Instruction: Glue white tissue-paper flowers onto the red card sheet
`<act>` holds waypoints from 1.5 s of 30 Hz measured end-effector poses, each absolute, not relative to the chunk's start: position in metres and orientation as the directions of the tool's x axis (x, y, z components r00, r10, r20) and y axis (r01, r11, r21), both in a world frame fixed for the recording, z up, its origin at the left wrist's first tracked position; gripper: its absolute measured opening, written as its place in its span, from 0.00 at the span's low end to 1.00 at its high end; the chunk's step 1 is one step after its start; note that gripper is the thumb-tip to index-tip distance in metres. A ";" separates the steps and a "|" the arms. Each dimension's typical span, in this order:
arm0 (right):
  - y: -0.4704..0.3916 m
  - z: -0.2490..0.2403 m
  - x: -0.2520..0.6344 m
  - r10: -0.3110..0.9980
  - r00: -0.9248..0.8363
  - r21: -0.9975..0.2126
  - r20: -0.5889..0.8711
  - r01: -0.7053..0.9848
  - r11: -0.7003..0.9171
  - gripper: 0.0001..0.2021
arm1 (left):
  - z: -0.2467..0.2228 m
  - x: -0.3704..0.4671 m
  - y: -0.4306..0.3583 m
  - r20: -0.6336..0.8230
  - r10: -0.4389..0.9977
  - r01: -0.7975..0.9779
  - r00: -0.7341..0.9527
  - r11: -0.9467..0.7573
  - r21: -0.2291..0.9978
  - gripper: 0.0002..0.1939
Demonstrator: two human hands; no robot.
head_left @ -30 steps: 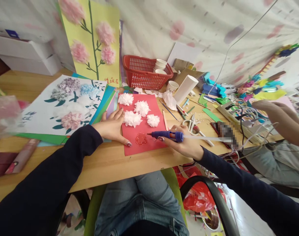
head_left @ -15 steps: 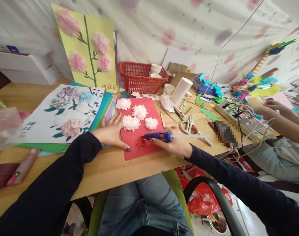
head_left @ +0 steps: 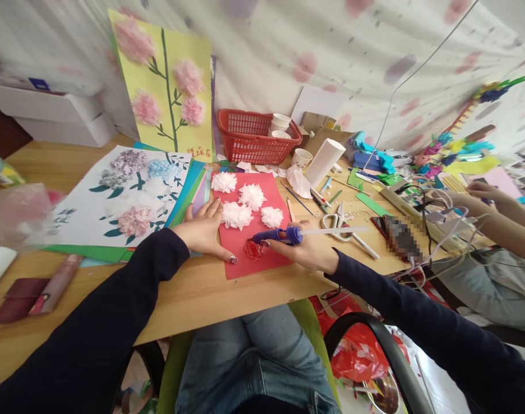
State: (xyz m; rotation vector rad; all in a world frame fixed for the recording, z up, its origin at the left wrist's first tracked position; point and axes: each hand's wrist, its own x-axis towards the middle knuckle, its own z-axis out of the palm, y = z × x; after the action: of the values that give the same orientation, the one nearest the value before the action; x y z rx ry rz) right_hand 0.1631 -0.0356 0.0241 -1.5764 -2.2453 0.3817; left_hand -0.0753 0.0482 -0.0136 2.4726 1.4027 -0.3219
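Note:
My right hand (head_left: pixel 311 248) is wrapped round a blue glue gun (head_left: pixel 282 235), with a pale glue stick jutting from its back end. The gun's nozzle points left, over a shiny patch of glue (head_left: pixel 253 249) on a red sheet of paper (head_left: pixel 236 268). My left hand (head_left: pixel 206 231) lies with its fingers spread across the sheet's left edge. Several white ruffled paper flowers (head_left: pixel 237 215) sit on the upper part of the red sheet. Whether the nozzle touches the paper I cannot tell.
White scissors (head_left: pixel 340 221) lie right of the red sheet, by a phone (head_left: pixel 400 236) and cables. Behind stand a red basket (head_left: pixel 257 144) with paper cups and a yellow flower picture (head_left: pixel 180 57). Flower artwork (head_left: pixel 81 218) lies left. Another person's hands (head_left: pixel 482 198) are at far right.
The view has shifted, so the table things appear slightly farther right. The glue gun's nozzle has moved from the patch's upper right to its upper left. My left hand keeps its place on the sheet.

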 end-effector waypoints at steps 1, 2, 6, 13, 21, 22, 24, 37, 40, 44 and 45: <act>-0.035 0.024 0.163 0.938 -0.316 -0.435 0.140 0.832 0.345 0.20 | -0.013 -0.075 0.048 -0.326 0.799 0.861 0.506 -0.491 0.134 0.76; -0.035 0.024 0.163 0.936 -0.323 -0.443 0.137 0.826 0.350 0.19 | -0.012 -0.075 0.048 -0.324 0.798 0.860 0.509 -0.492 0.138 0.76; -0.036 0.028 0.166 0.940 -0.329 -0.460 0.089 0.824 0.332 0.19 | -0.008 -0.075 0.046 -0.323 0.799 0.861 0.507 -0.486 0.148 0.75; -0.035 0.031 0.166 0.949 -0.310 -0.449 0.059 0.841 0.303 0.20 | -0.007 -0.075 0.046 -0.328 0.798 0.862 0.506 -0.480 0.163 0.75; -0.037 0.036 0.161 0.936 -0.348 -0.457 0.046 0.826 0.330 0.16 | -0.010 -0.076 0.046 -0.323 0.797 0.859 0.511 -0.484 0.164 0.76; -0.037 0.038 0.161 0.940 -0.340 -0.458 0.037 0.830 0.319 0.16 | -0.010 -0.076 0.046 -0.320 0.797 0.859 0.511 -0.484 0.166 0.76; -0.037 0.041 0.160 0.944 -0.328 -0.456 0.018 0.838 0.300 0.19 | -0.010 -0.076 0.046 -0.315 0.799 0.859 0.512 -0.483 0.171 0.75; -0.038 0.040 0.157 0.948 -0.319 -0.354 0.003 0.886 0.299 0.25 | -0.012 -0.079 0.047 -0.314 0.791 0.851 0.525 -0.485 0.200 0.77; -0.038 0.040 0.156 0.946 -0.321 -0.345 0.044 0.884 0.315 0.26 | -0.010 -0.079 0.047 -0.314 0.785 0.846 0.534 -0.491 0.209 0.76; -0.036 0.037 0.154 0.935 -0.340 -0.233 0.095 0.906 0.353 0.25 | -0.013 -0.080 0.049 -0.297 0.781 0.834 0.550 -0.497 0.237 0.78; -0.036 0.037 0.154 0.930 -0.355 -0.224 0.093 0.903 0.367 0.24 | -0.014 -0.080 0.050 -0.291 0.780 0.831 0.554 -0.500 0.243 0.78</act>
State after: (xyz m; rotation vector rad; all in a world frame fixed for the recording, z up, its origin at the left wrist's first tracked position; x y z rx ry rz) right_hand 0.1542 -0.0365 0.0367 -1.6491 -2.4217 0.1968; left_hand -0.0799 0.0496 -0.0139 2.4393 1.3188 -0.2021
